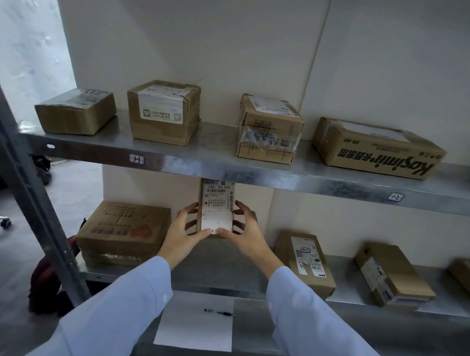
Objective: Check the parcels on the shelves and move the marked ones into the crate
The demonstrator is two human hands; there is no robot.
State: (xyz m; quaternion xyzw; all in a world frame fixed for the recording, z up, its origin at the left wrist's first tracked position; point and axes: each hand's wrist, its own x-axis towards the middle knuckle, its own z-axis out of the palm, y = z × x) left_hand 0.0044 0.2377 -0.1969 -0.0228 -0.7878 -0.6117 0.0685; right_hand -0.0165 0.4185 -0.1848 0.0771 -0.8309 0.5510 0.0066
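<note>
Head view shows a small parcel [217, 208] held upright between both hands, seemingly clear of the lower shelf [224, 261], with its top just under the edge of the upper shelf [229, 166]. The left hand [183, 236] and right hand [248, 234] clasp its long sides, fingers [190, 206] spread and curled towards the back, thumbs meeting at the bottom front edge. It is a slim brown cardboard box, flat-faced and square-cornered, with a white printed label covering most of the front. I judge it light and fairly stiff. The card should give a dry, sure hold, while the label's paper may be slicker, so the side edges look like the best place to take it. Other boxes [164, 111] on the shelves are the same matt cardboard, some wrapped in shiny, wrinkled tape, and the shelves are dull grey metal. A white sheet [196, 328] with a pen [220, 312] on it lies below. No crate is in view.
</note>
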